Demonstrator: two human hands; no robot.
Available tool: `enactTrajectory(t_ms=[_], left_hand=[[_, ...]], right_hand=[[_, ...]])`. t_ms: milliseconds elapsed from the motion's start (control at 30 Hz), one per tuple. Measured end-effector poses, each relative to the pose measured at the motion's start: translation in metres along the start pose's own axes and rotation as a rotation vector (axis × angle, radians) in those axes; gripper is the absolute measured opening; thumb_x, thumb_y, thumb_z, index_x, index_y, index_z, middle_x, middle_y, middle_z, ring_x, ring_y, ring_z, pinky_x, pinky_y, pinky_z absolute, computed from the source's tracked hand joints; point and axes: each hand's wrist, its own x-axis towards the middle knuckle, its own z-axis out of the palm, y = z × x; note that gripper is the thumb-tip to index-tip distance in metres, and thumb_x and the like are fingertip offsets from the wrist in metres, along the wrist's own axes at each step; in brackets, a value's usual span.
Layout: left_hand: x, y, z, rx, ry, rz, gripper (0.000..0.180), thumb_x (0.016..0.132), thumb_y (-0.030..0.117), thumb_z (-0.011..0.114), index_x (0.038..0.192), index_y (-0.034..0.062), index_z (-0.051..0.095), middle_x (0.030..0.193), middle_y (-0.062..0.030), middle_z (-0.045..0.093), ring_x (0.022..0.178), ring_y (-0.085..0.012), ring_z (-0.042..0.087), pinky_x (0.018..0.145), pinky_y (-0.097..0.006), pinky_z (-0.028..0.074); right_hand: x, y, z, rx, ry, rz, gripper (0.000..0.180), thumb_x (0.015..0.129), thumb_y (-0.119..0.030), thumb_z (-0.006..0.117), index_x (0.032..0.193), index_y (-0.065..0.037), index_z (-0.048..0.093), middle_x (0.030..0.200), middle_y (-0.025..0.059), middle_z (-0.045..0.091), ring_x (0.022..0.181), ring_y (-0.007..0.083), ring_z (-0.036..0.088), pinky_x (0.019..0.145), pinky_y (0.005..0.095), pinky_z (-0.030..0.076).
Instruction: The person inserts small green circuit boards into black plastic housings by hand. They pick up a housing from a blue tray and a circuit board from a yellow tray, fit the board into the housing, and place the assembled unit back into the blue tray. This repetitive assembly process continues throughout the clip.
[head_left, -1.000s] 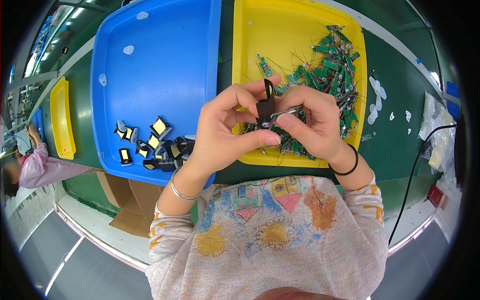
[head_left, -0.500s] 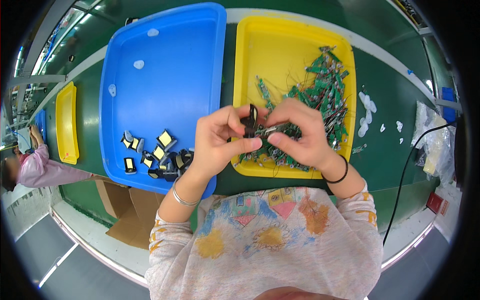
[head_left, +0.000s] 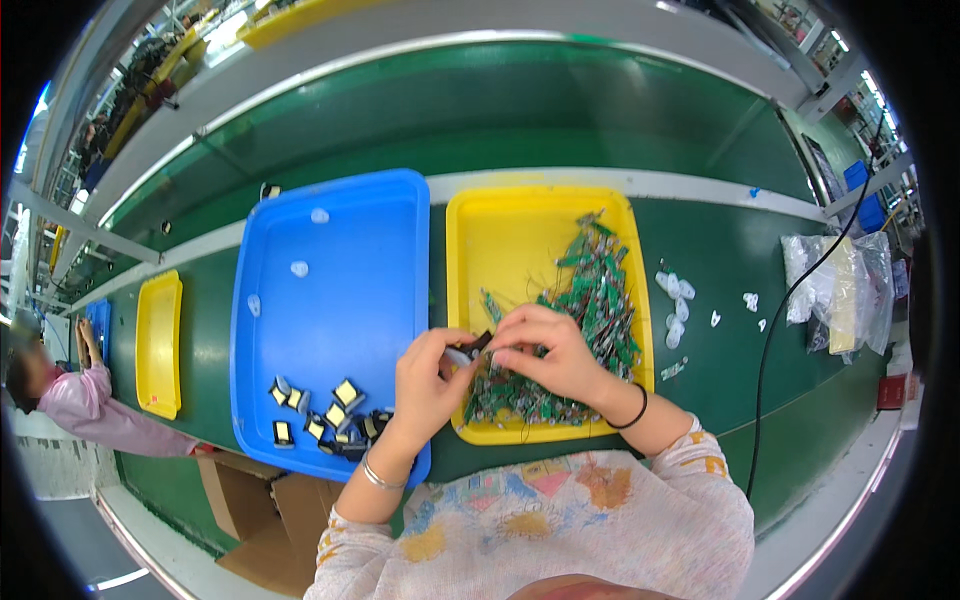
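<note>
Working over a yellow tray [head_left: 490, 235] of circuit boards [head_left: 602, 300], with a blue tray [head_left: 345, 310] of black pieces [head_left: 283, 433] to the left, white bits [head_left: 676, 331] to the right. Pinching a black case [head_left: 481, 343] above the yellow tray with the left hand [head_left: 424, 382], thumb and fingers nearly together; bunching the right hand's [head_left: 552, 352] fingertips close by, cannot tell on what. Now slanting the case, more upright half a second ago.

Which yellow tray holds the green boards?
The yellow tray under the right hand, piled with green boards; the other yellow tray lies left of the blue tray.

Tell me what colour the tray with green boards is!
Yellow; the tray shows best in the head view.
</note>
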Motion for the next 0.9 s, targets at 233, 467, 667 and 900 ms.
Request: enactTrajectory(t_ms=[233,467,667,900], left_hand=[[0.009,0.005,0.004,-0.811,-0.03,-0.187,0.027,0.081,0.001,0.055,0.108,0.0031,0.048,0.084,-0.0035,0.058,0.061,-0.0048,0.049,0.051,-0.017,0.038],[0.021,0.015,0.005,-0.927,-0.129,-0.208,0.035,0.082,0.004,0.055,0.115,0.0037,0.042,0.091,-0.005,0.059,0.072,-0.0064,0.05,0.056,-0.018,0.038],[0.037,0.028,-0.002,-1.017,-0.236,-0.196,0.038,0.085,0.017,0.056,0.118,0.0034,0.044,0.092,-0.0025,0.058,0.077,-0.0063,0.049,0.062,-0.019,0.038],[0.029,0.024,0.013,-1.023,-0.257,-0.218,0.041,0.086,0.023,0.055,0.121,0.0046,0.042,0.093,-0.0005,0.057,0.078,-0.0056,0.049,0.061,-0.019,0.037]], right_hand=[[-0.01,0.01,-0.001,0.435,-0.169,0.249,0.01,0.079,-0.008,0.062,0.084,0.0,0.057,0.069,0.0014,0.057,0.061,0.0075,0.054,0.054,0.0205,0.043],[0.0,-0.005,-0.005,0.531,-0.053,0.269,0.01,0.085,-0.008,0.054,0.09,-0.002,0.048,0.072,0.0004,0.053,0.063,0.0056,0.051,0.057,0.0194,0.043],[0.01,-0.021,-0.022,0.574,0.002,0.22,0.011,0.084,-0.007,0.055,0.093,-0.001,0.052,0.078,0.0015,0.053,0.065,0.0061,0.051,0.058,0.0184,0.043],[0.005,-0.019,-0.018,0.617,0.057,0.207,0.013,0.082,-0.002,0.057,0.093,0.001,0.051,0.079,0.0026,0.055,0.064,0.0059,0.052,0.057,0.0181,0.044]])
